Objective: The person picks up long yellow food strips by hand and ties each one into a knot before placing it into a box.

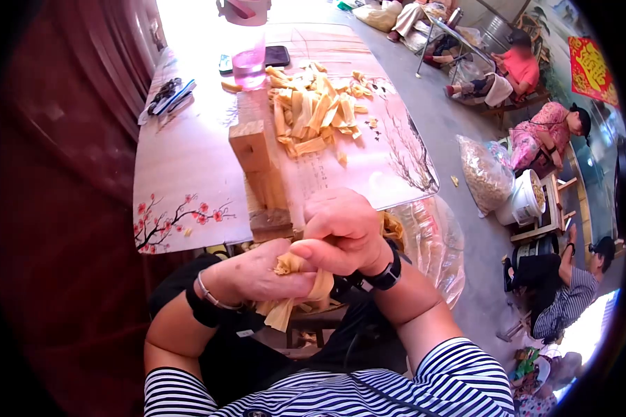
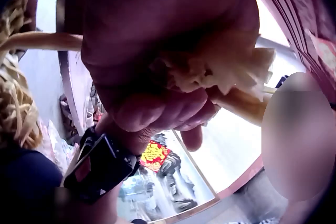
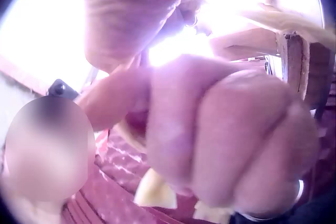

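- The left hand point(image 1: 257, 274) and the right hand point(image 1: 341, 233) are together in front of the person's body, just below the near edge of the worktop point(image 1: 188, 181).
- Between them is a bundle of strips point(image 1: 306, 288), pale yellow and dry. It is off the worktop, above the person's lap.
- The left hand holds the bundle from the side, with the fingers curled around it. The loose ends of the strips hang down under this hand.
- The right hand is above, touching the left hand. Its fingers point(image 3: 226, 134) are bent closed, and the thumb presses on the top of the bundle.
- In the right wrist view, a pale end of a strip comes out under the closed fingers.
- In the left wrist view, the frayed top of the bundle shows between the two hands.
- The right wrist carries a black watch point(image 1: 386, 274), and the left wrist a thin bracelet point(image 1: 209, 292).
- On the worktop, further away, lies a loose pile of strips point(image 1: 313, 108) of the same kind.
- Just beside the pile stands a wooden block point(image 1: 254, 149) on a long wooden base that reaches the near edge.
- Behind the pile are a pink cup point(image 1: 248, 59) and a dark phone point(image 1: 277, 55).
- A clear plastic bag point(image 1: 431, 236) is to the right of the hands, under the worktop edge.
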Demonstrator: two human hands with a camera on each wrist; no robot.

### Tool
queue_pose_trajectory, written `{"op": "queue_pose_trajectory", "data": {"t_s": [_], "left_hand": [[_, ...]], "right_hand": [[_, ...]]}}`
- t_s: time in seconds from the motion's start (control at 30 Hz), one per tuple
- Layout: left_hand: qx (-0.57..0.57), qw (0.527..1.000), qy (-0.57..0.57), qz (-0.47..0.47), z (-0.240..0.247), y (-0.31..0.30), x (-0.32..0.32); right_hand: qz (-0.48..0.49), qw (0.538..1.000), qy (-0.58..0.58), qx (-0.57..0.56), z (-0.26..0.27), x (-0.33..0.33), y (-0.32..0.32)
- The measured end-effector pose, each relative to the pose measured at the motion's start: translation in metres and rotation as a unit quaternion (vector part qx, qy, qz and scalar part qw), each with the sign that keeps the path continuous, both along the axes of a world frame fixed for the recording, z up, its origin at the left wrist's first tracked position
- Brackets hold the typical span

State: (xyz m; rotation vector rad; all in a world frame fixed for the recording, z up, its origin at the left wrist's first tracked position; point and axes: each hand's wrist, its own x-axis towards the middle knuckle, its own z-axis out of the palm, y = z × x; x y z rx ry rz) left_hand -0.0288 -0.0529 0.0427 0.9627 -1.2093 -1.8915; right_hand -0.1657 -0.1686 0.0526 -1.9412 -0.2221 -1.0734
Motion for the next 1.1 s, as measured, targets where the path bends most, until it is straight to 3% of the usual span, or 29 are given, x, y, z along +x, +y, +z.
{"op": "queue_pose_trajectory", "data": {"t_s": [0.03,0.07,0.17,0.2,0.27,0.37,0.47,0.5,0.63,0.73,0.83,0.93,1.0,1.07,1.1], "left_hand": [[0.014,0.993,0.120,0.017,0.005,-0.002,-0.009],[0.089,0.985,0.149,0.019,-0.003,-0.008,-0.015],[0.065,0.988,0.138,-0.026,-0.006,0.001,-0.016],[0.006,0.984,0.167,-0.068,-0.011,0.006,-0.010],[-0.242,0.968,0.060,0.003,-0.009,0.010,-0.007],[-0.439,0.853,-0.220,0.177,0.023,0.019,0.004],[-0.538,0.672,-0.446,0.244,0.017,0.023,0.023],[-0.564,0.654,-0.424,0.274,0.011,0.020,0.027],[-0.577,0.677,-0.363,0.277,-0.003,0.017,0.029],[-0.609,0.605,-0.388,0.335,-0.006,0.024,0.024],[-0.599,0.567,-0.373,0.424,-0.019,0.019,0.026],[-0.488,0.659,-0.384,0.424,-0.014,0.024,0.024],[-0.447,0.729,-0.379,0.354,-0.014,0.025,0.031],[-0.397,0.791,-0.366,0.288,-0.012,0.030,0.035],[-0.401,0.790,-0.368,0.283,-0.012,0.030,0.034]], "right_hand": [[-0.010,1.000,-0.011,0.017,0.000,0.000,-0.002],[-0.023,0.999,0.005,0.032,0.000,-0.002,-0.004],[-0.006,0.999,0.007,0.032,0.000,-0.003,-0.001],[0.005,1.000,0.013,0.022,-0.002,-0.001,0.004],[0.026,0.998,0.046,-0.019,-0.001,0.003,0.010],[-0.059,0.978,0.150,0.134,-0.011,0.001,0.018],[0.016,0.901,0.320,0.292,-0.010,0.001,0.017],[0.088,0.827,0.369,0.416,-0.003,0.000,0.018],[0.248,0.676,0.399,0.568,-0.017,0.003,0.017],[0.156,0.680,0.321,0.640,-0.020,0.010,0.036],[0.100,0.783,0.208,0.577,-0.017,0.008,0.038],[-0.033,0.870,0.162,0.465,-0.027,0.007,0.045],[-0.057,0.933,0.179,0.307,-0.020,0.006,0.046],[-0.045,0.963,0.207,0.169,-0.021,0.003,0.038],[-0.045,0.941,0.244,0.229,-0.024,0.003,0.041]]}}
